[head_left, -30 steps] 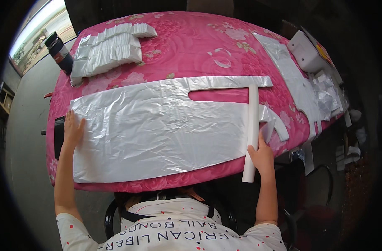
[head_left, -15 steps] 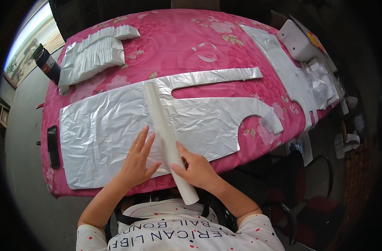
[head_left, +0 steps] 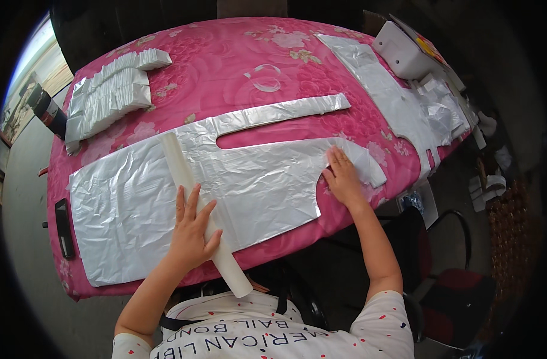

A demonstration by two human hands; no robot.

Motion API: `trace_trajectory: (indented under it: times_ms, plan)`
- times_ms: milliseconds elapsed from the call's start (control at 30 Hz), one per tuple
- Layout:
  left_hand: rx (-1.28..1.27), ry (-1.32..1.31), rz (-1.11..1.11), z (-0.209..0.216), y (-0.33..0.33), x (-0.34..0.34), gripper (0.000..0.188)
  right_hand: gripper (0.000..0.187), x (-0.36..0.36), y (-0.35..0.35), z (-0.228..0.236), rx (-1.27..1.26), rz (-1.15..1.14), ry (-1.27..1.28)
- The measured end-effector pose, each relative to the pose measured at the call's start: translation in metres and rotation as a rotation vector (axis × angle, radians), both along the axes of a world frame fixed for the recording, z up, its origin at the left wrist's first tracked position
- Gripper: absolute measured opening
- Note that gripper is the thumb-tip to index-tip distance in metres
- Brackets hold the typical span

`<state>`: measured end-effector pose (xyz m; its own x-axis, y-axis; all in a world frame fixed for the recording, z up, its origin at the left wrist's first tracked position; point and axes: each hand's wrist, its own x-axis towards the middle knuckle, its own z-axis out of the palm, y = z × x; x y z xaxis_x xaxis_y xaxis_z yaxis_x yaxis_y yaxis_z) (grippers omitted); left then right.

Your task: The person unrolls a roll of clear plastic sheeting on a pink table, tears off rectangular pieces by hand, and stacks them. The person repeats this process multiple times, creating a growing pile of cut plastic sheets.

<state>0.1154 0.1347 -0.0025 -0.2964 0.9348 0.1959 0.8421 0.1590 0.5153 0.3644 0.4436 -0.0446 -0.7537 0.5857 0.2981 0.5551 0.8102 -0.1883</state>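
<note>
A silvery-white plastic sheet, cut like a disposable apron [head_left: 123,203], lies flat and wrinkled across the table with its long strap on the far side. Slanting over its middle is a long white tube [head_left: 228,266], whose near end juts past the table edge toward me. My left hand [head_left: 192,234] rests on the tube with fingers spread, not wrapped round it. Out at the apron's right end, my right hand [head_left: 343,178] is laid open on the plastic beside the curved cutout, fingers stretched forward.
Folded white plastic packets [head_left: 108,93] form rows at the far left, beside a dark bottle [head_left: 47,112]. A phone [head_left: 64,228] lies near the left edge. Another plastic sheet [head_left: 375,81], a white bin [head_left: 399,51] and crumpled plastic [head_left: 444,107] occupy the right. A chair [head_left: 459,299] stands below.
My right hand has let go of the tube and moved right to the apron's curved end. My left hand has come onto the tube. The view has shifted slightly.
</note>
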Motion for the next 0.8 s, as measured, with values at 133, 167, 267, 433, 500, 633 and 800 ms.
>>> trace_trajectory:
  times_ms: [133, 167, 267, 433, 500, 633, 800]
  plan:
    - [0.006, 0.007, -0.016, -0.002, 0.001, -0.001, 0.049, 0.044, 0.072, 0.053, 0.01, 0.02, -0.443, -0.176]
    - [0.0, 0.014, -0.014, -0.001, 0.0, -0.002, 0.049, 0.043, 0.075, 0.051, 0.024, -0.003, -0.642, -0.31]
    - [-0.002, -0.004, -0.014, -0.001, -0.001, -0.001, 0.049, 0.042, 0.07, 0.038, 0.04, 0.439, -0.984, -0.293]
    - [-0.021, 0.0, -0.026, 0.002, 0.0, 0.0, 0.05, 0.046, -0.024, -0.034, 0.031, -0.05, -0.039, 0.176]
    - [-0.027, 0.026, -0.035, 0.003, 0.003, -0.001, 0.05, 0.048, -0.049, -0.049, 0.016, -0.149, 0.155, 0.133]
    - [-0.044, -0.017, -0.038, 0.006, 0.0, 0.003, 0.05, 0.046, -0.043, -0.013, -0.003, -0.099, 0.121, 0.15]
    - [-0.001, 0.057, -0.058, 0.001, -0.002, 0.007, 0.049, 0.035, 0.025, 0.042, -0.012, 0.07, -0.218, 0.21]
